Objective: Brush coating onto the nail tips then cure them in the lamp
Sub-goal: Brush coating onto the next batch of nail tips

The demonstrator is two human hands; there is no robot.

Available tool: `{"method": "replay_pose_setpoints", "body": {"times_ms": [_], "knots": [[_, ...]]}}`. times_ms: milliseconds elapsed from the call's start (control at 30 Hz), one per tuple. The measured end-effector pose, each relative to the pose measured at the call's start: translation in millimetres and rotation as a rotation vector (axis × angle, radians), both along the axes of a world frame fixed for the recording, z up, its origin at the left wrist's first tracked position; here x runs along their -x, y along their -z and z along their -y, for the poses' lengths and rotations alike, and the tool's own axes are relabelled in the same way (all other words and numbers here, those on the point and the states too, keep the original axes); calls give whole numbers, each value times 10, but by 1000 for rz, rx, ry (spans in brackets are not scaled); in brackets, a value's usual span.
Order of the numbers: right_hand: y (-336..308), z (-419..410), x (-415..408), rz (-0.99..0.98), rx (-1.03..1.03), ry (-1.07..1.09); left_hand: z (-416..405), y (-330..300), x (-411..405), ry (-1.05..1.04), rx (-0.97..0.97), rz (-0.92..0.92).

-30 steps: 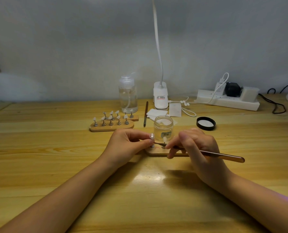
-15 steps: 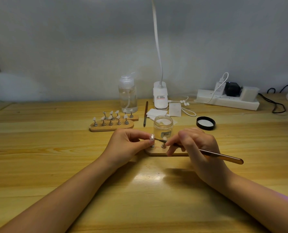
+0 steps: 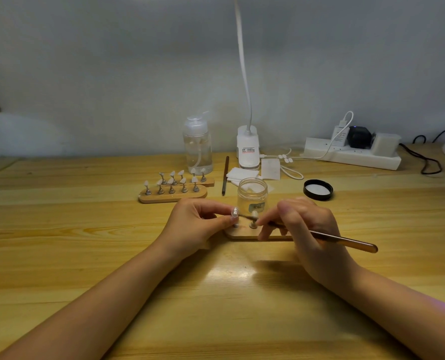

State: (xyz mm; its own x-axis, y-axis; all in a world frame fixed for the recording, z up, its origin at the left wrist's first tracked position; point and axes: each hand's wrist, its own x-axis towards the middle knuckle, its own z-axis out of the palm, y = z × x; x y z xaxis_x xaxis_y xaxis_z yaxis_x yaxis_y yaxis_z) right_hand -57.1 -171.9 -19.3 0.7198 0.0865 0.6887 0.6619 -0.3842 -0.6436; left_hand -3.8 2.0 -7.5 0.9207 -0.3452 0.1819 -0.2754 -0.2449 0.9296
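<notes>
My left hand (image 3: pixel 198 224) pinches a small stand with a clear nail tip (image 3: pixel 235 211) on it, just above a wooden holder strip (image 3: pixel 244 233). My right hand (image 3: pixel 302 224) grips a brown-handled brush (image 3: pixel 346 241), and its bristle end touches that nail tip. A second nail tip on its stand (image 3: pixel 254 219) is upright on the strip, between my hands. An open glass jar of clear coating (image 3: pixel 252 194) sits right behind the strip. The right end of the strip is hidden under my right hand.
Two wooden racks (image 3: pixel 173 196) with several nail tips stand at the back left, in front of a clear pump bottle (image 3: pixel 197 149). A dark pencil-like tool (image 3: pixel 225 179), white wipes (image 3: pixel 242 175), a black jar lid (image 3: pixel 318 189), a white desk-lamp base (image 3: pixel 248 149) and a power strip (image 3: pixel 351 154) lie behind.
My left hand has lifted the nail tip slightly, and the brush tip has risen with it and stays on the tip. My arms have hardly shifted.
</notes>
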Motion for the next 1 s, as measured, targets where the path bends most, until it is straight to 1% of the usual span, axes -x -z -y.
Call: {"method": "replay_pose_setpoints", "body": {"times_ms": [133, 267, 367, 467, 567, 800, 1000], "knots": [[-17, -37, -90, -14, 32, 68, -13, 5, 11, 6, 15, -2], [-9, -30, -42, -39, 43, -9, -7, 6, 7, 4, 23, -7], [3, -10, -1, -17, 63, -40, -16, 14, 8, 2, 17, -6], [-9, -6, -19, 4, 16, 3, -33, 20, 13, -7, -7, -1], [-7, -10, -37, 21, 81, 88, -19, 24, -2, -12, -30, 7], [-8, -4, 0, 94, 146, 33, -37, 54, -22, -13, -16, 14], [-25, -24, -32, 69, 163, 90, -35, 47, -17, -5, -26, 18]]}}
